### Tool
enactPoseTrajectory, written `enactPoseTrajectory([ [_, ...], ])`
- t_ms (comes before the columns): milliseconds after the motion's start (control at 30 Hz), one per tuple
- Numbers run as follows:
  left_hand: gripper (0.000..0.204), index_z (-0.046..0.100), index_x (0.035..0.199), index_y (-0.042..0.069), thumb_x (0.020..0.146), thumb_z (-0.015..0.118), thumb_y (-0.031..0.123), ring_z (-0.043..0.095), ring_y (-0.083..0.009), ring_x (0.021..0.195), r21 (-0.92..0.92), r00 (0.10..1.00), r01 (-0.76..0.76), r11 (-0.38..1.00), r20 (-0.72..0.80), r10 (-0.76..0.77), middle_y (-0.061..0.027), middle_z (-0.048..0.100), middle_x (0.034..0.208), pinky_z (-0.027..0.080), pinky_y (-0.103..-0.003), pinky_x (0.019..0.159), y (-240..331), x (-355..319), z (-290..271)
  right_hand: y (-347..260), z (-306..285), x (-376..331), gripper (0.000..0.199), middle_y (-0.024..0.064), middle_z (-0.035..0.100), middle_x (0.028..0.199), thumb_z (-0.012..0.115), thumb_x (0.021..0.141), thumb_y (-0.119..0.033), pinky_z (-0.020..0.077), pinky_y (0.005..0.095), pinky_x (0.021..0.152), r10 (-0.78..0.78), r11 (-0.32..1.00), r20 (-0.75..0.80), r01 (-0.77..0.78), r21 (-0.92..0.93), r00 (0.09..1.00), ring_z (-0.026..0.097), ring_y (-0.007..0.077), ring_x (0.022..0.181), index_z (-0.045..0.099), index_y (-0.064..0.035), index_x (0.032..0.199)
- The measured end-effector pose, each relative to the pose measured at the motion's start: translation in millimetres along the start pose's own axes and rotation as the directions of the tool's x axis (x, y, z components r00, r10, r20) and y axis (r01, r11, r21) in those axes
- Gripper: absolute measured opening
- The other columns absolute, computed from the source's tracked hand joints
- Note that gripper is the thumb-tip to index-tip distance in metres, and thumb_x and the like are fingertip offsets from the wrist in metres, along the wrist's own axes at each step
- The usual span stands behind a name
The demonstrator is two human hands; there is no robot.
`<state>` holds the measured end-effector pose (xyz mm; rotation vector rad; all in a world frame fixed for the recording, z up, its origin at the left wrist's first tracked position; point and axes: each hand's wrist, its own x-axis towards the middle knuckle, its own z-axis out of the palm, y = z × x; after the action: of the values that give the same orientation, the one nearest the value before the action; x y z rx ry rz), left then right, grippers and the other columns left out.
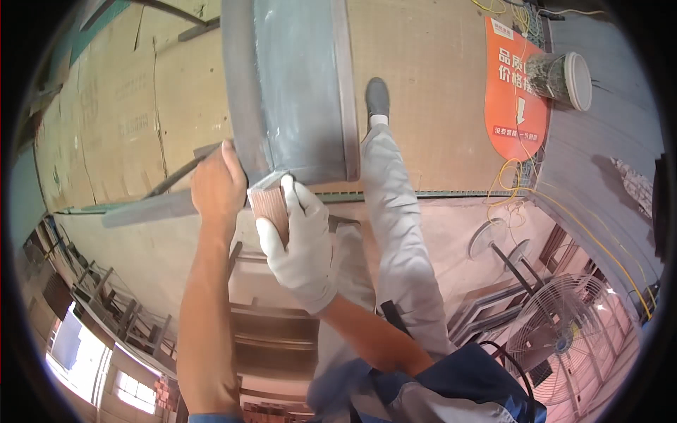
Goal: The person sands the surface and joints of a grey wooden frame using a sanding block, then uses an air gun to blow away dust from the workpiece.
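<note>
A long grey panel [300,92] with raised rims along its sides runs away from me down the upper middle. My left hand [218,183], bare, is closed at the panel's near left corner, its thumb up along the rim. The undersides of its fingers are hidden. In a white glove, my right hand [300,243] grips a brown wood-grained block [271,210] between thumb and fingers. The block's pale far edge meets the panel's near end, close to the left corner. What its underside looks like is hidden.
Tan boards [423,92] lie beneath the panel. To the right, a white bucket [578,81] lies tipped beside an orange sign [515,99]. Yellow cable [592,229] trails across the floor. A large wire fan [560,342] and a round-based stand [488,238] are at lower right.
</note>
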<state>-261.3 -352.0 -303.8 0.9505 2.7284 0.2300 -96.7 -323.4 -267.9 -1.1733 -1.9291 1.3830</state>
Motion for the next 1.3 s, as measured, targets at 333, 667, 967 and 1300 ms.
enactPoseTrajectory([
  [333,0.051,0.072,0.087,-0.001,0.110,0.042,0.033,0.062,-0.0476,0.070,-0.036,0.998,-0.006,0.999,0.055,0.008,-0.0255,0.067,0.078,0.046,-0.055,0.063,-10.1,-5.1,0.1,-23.1,7.3,42.9,0.061,0.0247,0.061,0.129,0.077,0.091,-0.022,0.0483,0.0478,0.102,0.131,0.991,-0.005,-0.131,-0.033,0.991,0.059,0.0439,0.115,0.057,0.0090,0.140],
  [667,0.044,0.072,0.110,0.002,0.092,0.066,0.041,0.071,-0.0437,0.075,-0.103,0.986,0.011,0.995,0.167,0.006,-0.0218,0.072,0.082,0.056,-0.049,0.068,-14.9,-7.1,-11.1,-24.6,18.5,95.5,0.065,0.0229,0.061,0.132,0.077,0.091,-0.031,0.0492,0.0478,0.100,0.097,0.992,0.030,-0.094,-0.084,0.995,0.057,0.0411,0.115,0.057,0.0032,0.143],
  [967,0.029,0.070,0.090,0.002,0.092,0.062,0.030,0.068,-0.0427,0.067,-0.010,0.964,-0.206,0.979,0.169,0.204,-0.0195,0.069,0.074,0.054,-0.050,0.062,-49.8,-23.2,2.4,-48.9,40.6,234.4,0.068,0.0252,0.058,0.131,0.073,0.091,-0.038,0.0511,0.0443,0.100,0.090,0.990,0.041,-0.085,-0.111,0.995,0.057,0.0375,0.117,0.055,0.0042,0.142],
  [1300,0.035,0.065,0.098,0.002,0.103,0.036,0.022,0.065,-0.0485,0.069,-0.087,0.938,0.022,0.996,0.348,0.010,-0.0260,0.067,0.081,0.051,-0.058,0.062,-3.9,-9.6,-11.4,-67.7,75.1,424.4,0.050,0.0209,0.065,0.102,0.071,0.092,-0.037,0.0533,0.0438,0.092,-0.113,0.911,-0.079,0.072,-0.405,0.990,0.061,0.0355,0.101,0.064,0.0053,0.117],
])
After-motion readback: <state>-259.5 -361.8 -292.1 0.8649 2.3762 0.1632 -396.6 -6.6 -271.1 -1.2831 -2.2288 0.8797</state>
